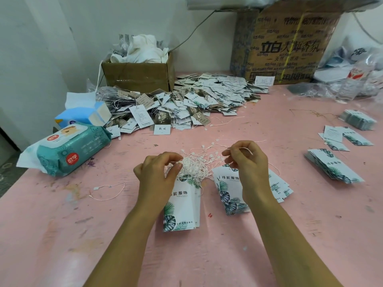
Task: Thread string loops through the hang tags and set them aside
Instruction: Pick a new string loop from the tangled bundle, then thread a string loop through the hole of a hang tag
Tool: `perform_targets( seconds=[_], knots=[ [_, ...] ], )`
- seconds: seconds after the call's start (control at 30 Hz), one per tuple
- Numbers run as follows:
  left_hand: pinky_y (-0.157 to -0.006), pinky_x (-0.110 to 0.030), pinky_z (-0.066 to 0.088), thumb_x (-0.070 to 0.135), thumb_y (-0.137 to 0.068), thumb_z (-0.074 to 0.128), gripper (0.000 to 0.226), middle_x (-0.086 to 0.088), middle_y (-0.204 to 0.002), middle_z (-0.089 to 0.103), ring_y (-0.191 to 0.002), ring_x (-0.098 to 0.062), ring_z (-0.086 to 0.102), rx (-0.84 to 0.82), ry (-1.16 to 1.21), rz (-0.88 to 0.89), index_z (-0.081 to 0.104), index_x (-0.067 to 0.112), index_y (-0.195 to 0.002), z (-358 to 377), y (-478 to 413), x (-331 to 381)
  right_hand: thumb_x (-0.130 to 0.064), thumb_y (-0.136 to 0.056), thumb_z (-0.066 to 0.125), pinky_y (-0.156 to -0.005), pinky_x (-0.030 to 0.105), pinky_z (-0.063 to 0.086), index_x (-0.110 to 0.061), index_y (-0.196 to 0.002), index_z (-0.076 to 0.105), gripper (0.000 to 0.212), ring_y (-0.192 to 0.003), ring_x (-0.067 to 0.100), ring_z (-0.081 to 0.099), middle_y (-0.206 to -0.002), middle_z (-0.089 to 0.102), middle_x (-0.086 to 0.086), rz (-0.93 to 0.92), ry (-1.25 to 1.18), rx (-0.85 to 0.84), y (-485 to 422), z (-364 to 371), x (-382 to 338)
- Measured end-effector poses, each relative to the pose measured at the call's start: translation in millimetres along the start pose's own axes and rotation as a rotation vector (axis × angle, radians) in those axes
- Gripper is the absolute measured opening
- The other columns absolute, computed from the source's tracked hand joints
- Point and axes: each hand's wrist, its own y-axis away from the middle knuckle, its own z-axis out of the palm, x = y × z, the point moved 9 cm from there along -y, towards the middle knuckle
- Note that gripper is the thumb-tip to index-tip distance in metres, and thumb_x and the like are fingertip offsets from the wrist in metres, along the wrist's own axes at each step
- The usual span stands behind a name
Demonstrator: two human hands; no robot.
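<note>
A tangled bundle of white string loops [196,164] lies on the pink table between my hands. My left hand [159,175] pinches strands at the bundle's left side, above a stack of white hang tags with green leaf print [182,206]. My right hand [246,162] pinches one string [246,149] lifted from the bundle, over a second fanned stack of the same tags [230,193]. A single loose string loop [109,191] lies to the left on the table.
A big heap of strung tags [186,102] fills the far middle, before a small carton [138,75] and a large carton [288,46]. Wet wipes [70,150] and a tissue pack [83,114] lie at left. More tag stacks [333,166] sit at right.
</note>
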Motion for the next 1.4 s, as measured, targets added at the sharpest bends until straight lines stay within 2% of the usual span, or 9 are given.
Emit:
perform_targets(
  seconds=[0.13, 0.23, 0.3, 0.43, 0.6, 0.73, 0.93, 1.1, 1.4],
  knots=[
    [-0.076, -0.022, 0.016, 0.021, -0.078, 0.072, 0.029, 0.025, -0.077, 0.056, -0.086, -0.007, 0.054, 0.023, 0.084, -0.022, 0.054, 0.042, -0.086, -4, 1, 2, -0.004, -0.076, 0.056, -0.085, 0.031, 0.037, -0.023, -0.117, 0.051, 0.046, -0.101, 0.015, 0.045, -0.114, 0.050, -0.005, -0.061, 0.508, -0.053, 3, 7, 1],
    [-0.086, -0.008, 0.016, 0.022, -0.074, 0.076, 0.035, 0.022, -0.076, 0.059, -0.086, -0.004, 0.056, 0.022, 0.131, -0.034, 0.050, 0.044, -0.083, -4, 1, 2, -0.021, -0.061, 0.046, -0.087, 0.028, 0.022, -0.028, -0.122, 0.050, 0.062, -0.111, 0.013, 0.033, -0.120, 0.043, -0.008, -0.210, 0.669, -0.040, 11, 17, -16],
    [-0.089, -0.013, 0.021, 0.024, -0.072, 0.078, 0.036, 0.020, -0.075, 0.059, -0.086, -0.005, 0.056, 0.027, 0.139, -0.037, 0.049, 0.044, -0.081, -4, 1, 2, -0.019, -0.064, 0.047, -0.087, 0.028, 0.023, -0.026, -0.114, 0.058, 0.052, -0.109, 0.015, 0.039, -0.115, 0.052, -0.007, -0.286, 0.674, -0.131, 15, 34, -23],
    [-0.088, -0.049, 0.042, 0.021, -0.070, 0.079, 0.041, 0.015, -0.075, 0.059, -0.087, -0.021, 0.058, 0.023, 0.150, -0.025, 0.047, 0.044, -0.081, -4, 1, 4, -0.013, -0.085, 0.060, -0.093, 0.046, 0.036, -0.019, -0.097, 0.070, 0.016, -0.093, 0.016, 0.054, -0.091, 0.062, -0.009, -0.353, 0.720, -0.411, 23, 77, -19],
    [-0.083, -0.055, 0.045, 0.015, -0.073, 0.077, 0.044, 0.017, -0.074, 0.056, -0.084, -0.023, 0.059, 0.027, 0.153, 0.048, 0.045, 0.042, -0.085, -4, 2, 11, -0.025, -0.090, 0.058, -0.093, 0.030, 0.025, -0.024, -0.101, 0.069, 0.015, -0.102, 0.017, 0.050, -0.103, 0.064, -0.004, -0.337, 0.897, -0.499, 19, 93, -7],
    [-0.084, -0.053, 0.043, 0.019, -0.072, 0.078, 0.037, 0.019, -0.076, 0.056, -0.087, -0.023, 0.058, 0.023, 0.157, 0.044, 0.049, 0.035, -0.089, -2, 1, 11, -0.022, -0.088, 0.061, -0.090, 0.032, 0.029, -0.021, -0.087, 0.070, 0.009, -0.094, 0.018, 0.052, -0.088, 0.066, -0.006, -0.327, 0.902, -0.478, 15, 93, -11],
    [-0.087, -0.048, 0.038, 0.020, -0.081, 0.070, 0.017, 0.025, -0.081, 0.055, -0.085, -0.016, 0.053, 0.048, 0.079, 0.120, 0.067, 0.019, -0.098, -4, 1, 14, -0.018, -0.088, 0.058, -0.088, 0.043, 0.040, -0.017, -0.086, 0.064, 0.006, -0.077, 0.012, 0.051, -0.075, 0.052, -0.015, -0.346, 0.804, -0.413, 13, 85, -15],
    [-0.078, -0.025, 0.018, 0.020, -0.083, 0.069, 0.009, 0.024, -0.083, 0.057, -0.091, -0.017, 0.053, 0.079, 0.019, 0.121, 0.069, 0.024, -0.091, -7, 1, 13, -0.016, -0.089, 0.057, -0.087, 0.049, 0.041, -0.020, -0.084, 0.059, 0.007, -0.070, 0.009, 0.049, -0.072, 0.049, -0.019, -0.329, 0.696, -0.404, 18, 85, -14],
    [-0.075, -0.023, 0.017, 0.019, -0.078, 0.073, 0.016, 0.030, -0.076, 0.051, -0.086, -0.011, 0.048, 0.121, 0.021, 0.062, 0.060, 0.028, -0.083, -12, 1, 9, -0.016, -0.084, 0.063, -0.089, 0.052, 0.041, -0.024, -0.078, 0.057, 0.012, -0.061, 0.000, 0.047, -0.064, 0.052, -0.017, -0.288, 0.639, -0.426, 22, 84, -10]
  ],
)
